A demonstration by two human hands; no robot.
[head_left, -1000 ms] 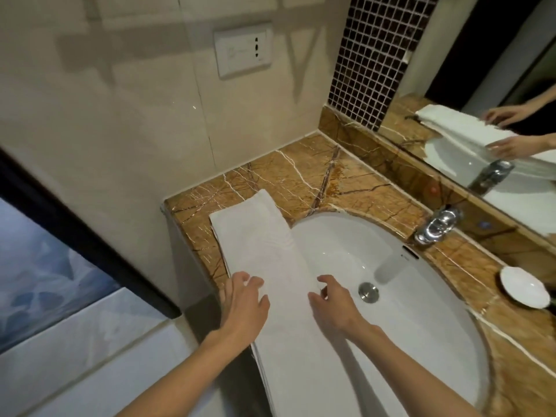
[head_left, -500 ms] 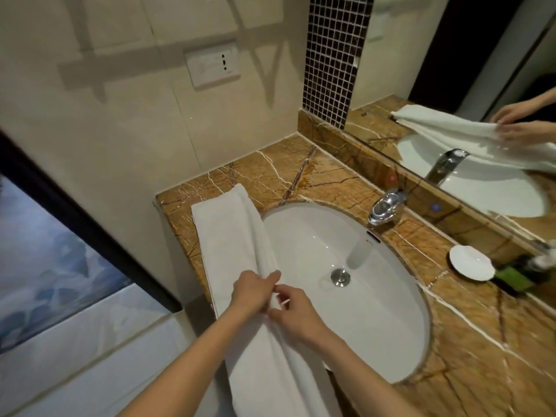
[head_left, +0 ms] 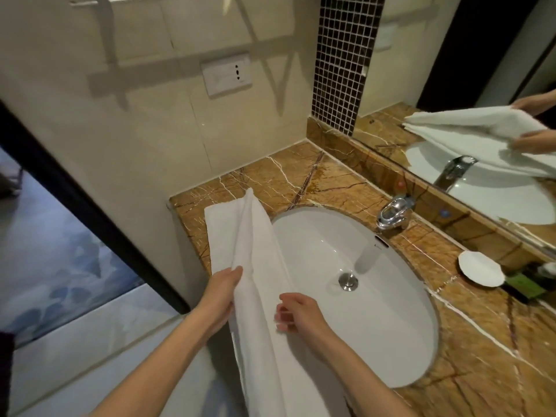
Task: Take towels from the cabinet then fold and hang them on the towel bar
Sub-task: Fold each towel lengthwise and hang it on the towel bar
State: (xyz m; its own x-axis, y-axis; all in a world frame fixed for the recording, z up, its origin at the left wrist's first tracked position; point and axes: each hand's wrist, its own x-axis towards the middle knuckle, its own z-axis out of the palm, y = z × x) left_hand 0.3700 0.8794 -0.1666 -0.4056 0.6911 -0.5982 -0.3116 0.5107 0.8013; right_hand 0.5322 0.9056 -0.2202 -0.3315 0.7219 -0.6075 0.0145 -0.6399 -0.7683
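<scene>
A second ago the towel (head_left: 255,236) lay flat as a long strip at centre left of the frame, with both hands pressing it. Now one long edge stands up in a ridge. The far end of the towel still rests on the counter (head_left: 301,176), its middle covers the left rim of the sink (head_left: 346,260), and the near end runs off the bottom of the frame. The left hand (head_left: 224,291) grips the raised layer, thumb on top and fingers tucked beneath. The right hand (head_left: 296,314) has moved a little to the right; its fingers are loosely curled and blurred over the cloth, and I cannot tell whether they hold it. This looks like a lengthwise fold half made, with hanging still to come, probably on the rail (head_left: 90,2) at the upper left.
</scene>
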